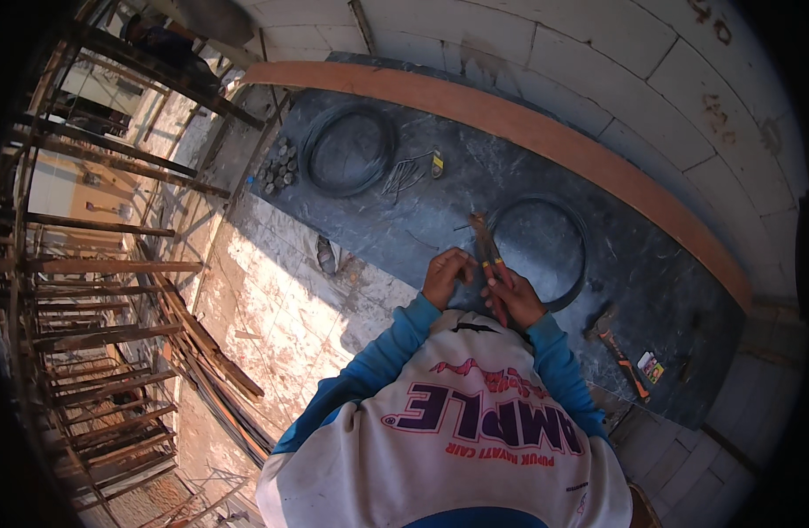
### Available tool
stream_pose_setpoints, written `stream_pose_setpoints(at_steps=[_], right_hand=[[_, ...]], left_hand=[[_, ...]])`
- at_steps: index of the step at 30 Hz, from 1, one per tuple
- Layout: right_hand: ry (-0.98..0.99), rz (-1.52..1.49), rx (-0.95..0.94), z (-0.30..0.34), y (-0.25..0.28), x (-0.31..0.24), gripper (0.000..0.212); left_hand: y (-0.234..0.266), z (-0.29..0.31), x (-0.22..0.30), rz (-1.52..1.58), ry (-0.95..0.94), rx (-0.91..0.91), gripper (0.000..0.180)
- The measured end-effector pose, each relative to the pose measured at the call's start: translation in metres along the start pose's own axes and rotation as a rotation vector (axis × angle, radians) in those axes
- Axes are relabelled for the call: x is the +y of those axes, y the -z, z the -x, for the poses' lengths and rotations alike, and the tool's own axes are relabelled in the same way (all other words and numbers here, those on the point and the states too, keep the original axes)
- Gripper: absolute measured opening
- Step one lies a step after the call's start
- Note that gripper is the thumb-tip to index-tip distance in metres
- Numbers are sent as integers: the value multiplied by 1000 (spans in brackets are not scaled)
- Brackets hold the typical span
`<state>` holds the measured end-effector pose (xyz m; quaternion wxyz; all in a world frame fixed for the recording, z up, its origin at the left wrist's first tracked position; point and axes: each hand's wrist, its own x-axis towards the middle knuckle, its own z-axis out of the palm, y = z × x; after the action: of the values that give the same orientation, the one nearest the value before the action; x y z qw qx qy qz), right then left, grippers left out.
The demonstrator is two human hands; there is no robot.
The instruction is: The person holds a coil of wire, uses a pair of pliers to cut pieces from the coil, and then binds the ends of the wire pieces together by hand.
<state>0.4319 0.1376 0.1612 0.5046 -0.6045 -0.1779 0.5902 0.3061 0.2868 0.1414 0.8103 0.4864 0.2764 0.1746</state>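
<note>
My right hand (517, 297) is wrapped round the red-and-yellow handles of rusty-headed pincers (480, 231), which point away from me over the dark tabletop. Beside them, my left hand (448, 275) has its fingers curled in a pinch. Whatever it may hold is too small to make out. A coil of dark wire (584, 255) lies just right of the pincers, and a short wire end shows by their jaws. Farther left rest a second wire coil (392, 145), a bundle of short bent wires (407, 176) and a small yellow-and-dark tape measure (437, 165).
Small grey round blocks (277, 167) cluster at the table's left corner. A hammer (623, 356) with an orange-and-black handle and a small packet (649, 367) lie at right. A long wooden plank (510, 117) runs along the back, before a block wall. Timber scaffolding (105, 339) stands left.
</note>
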Motion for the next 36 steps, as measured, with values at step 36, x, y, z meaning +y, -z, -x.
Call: stream_pose_setpoints(at_steps=[36], right_hand=[[-178,-48,-36,-9,-9,-7,52]], left_hand=[[24,8,-15,-60,100,-101,28]])
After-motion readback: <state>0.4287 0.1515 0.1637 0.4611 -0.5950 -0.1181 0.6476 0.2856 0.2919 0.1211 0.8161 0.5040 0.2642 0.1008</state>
